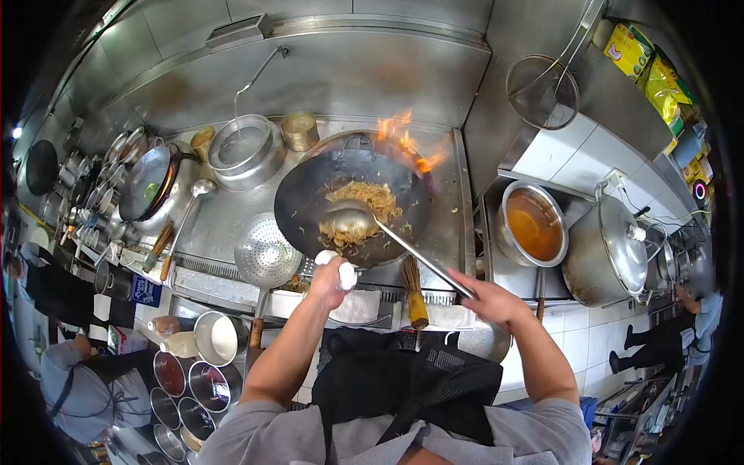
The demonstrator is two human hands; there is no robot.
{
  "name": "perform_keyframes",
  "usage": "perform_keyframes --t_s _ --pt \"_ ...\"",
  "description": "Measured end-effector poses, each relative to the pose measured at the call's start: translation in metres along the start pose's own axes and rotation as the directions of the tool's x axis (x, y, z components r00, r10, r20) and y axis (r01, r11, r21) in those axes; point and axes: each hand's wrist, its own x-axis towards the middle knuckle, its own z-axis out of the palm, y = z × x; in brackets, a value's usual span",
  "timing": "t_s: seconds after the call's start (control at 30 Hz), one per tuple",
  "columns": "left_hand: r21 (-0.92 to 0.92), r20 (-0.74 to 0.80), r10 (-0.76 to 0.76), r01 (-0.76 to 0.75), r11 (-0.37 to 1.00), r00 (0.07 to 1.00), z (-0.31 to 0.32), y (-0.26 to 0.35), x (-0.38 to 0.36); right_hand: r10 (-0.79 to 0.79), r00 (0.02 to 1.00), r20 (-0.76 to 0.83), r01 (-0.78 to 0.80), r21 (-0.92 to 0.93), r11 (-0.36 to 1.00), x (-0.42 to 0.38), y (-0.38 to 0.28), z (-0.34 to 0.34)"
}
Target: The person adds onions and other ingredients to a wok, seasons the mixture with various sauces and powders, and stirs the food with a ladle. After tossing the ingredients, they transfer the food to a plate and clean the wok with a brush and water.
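Note:
A dark wok (298,203) sits tilted on the burner, with flames (407,139) rising behind its back right rim. Inside it lie brown noodle-like strips (372,198). My left hand (332,280) is closed on a white cloth (346,275) at the wok's front edge; the wok's handle there is hidden. Fingers of my right hand (490,301) wrap round the end of a long-handled metal ladle (418,256). The ladle's bowl rests upside down on the food in the wok.
Left of the wok are a perforated skimmer (267,249), a metal pot (248,151) and another ladle (203,187). A bamboo brush (415,298) lies in front. To the right stand a bowl of orange-brown liquid (535,225) and a lidded pot (597,256). Other people are at both sides.

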Motion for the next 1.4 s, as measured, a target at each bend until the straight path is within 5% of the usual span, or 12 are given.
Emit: perform_keyframes --t_s 0.07,0.1,0.17,0.3,0.43,0.5,0.57,0.7,0.83,1.03,1.1,1.4 --pt "0.002 0.010 0.029 -0.029 1.000 1.000 -0.004 -0.004 0.011 0.477 0.734 0.482 -0.597 0.126 0.792 -0.010 -0.030 -0.025" --pt "-0.026 0.010 0.049 -0.049 0.998 0.999 -0.003 -0.005 0.028 0.477 0.731 0.488 -0.598 0.124 0.792 -0.007 -0.015 -0.015" --pt "0.052 -0.002 0.009 -0.009 0.999 1.000 -0.007 -0.001 0.057 0.113 0.977 0.180 -0.107 -0.040 0.993 0.012 0.031 0.020" --pt "-0.019 0.133 0.166 -0.165 0.986 0.977 -0.055 -0.049 0.070 0.337 0.942 0.011 -0.308 -0.376 0.874 0.058 0.001 0.027" --pt "0.064 0.058 0.119 -0.122 0.990 0.991 -0.078 -0.061 -0.022 0.464 0.885 -0.034 -0.443 -0.364 0.819 0.035 -0.053 0.023" --pt "-0.059 0.075 0.064 -0.059 0.997 0.995 -0.084 -0.045 -0.013 0.427 0.904 -0.023 -0.415 -0.286 0.864 0.008 -0.036 0.027" --pt "-0.053 0.088 0.053 -0.049 0.997 0.995 -0.071 -0.007 0.023 0.081 0.989 -0.127 -0.098 -0.131 0.987 -0.009 -0.031 0.031" --pt "0.155 0.020 -0.120 0.116 0.981 0.993 -0.019 0.061 -0.005 0.479 0.830 0.286 -0.497 -0.013 0.868 -0.003 -0.116 -0.016" --pt "0.118 0.112 -0.102 0.088 0.989 0.988 -0.018 0.057 0.036 0.209 0.973 0.094 -0.173 -0.297 0.939 0.050 -0.051 0.023" --pt "-0.045 0.160 0.136 -0.130 0.990 0.978 -0.111 -0.052 0.039 0.472 0.876 -0.101 -0.462 -0.462 0.757 0.084 -0.080 0.067" --pt "0.174 0.026 0.023 -0.027 0.984 0.999 -0.109 -0.039 -0.007 0.456 0.886 -0.086 -0.446 -0.423 0.788 0.050 -0.098 0.056" --pt "0.096 0.077 -0.082 0.074 0.993 0.994 -0.028 0.051 -0.012 0.374 0.907 0.192 -0.309 -0.298 0.903 -0.005 -0.103 -0.006"
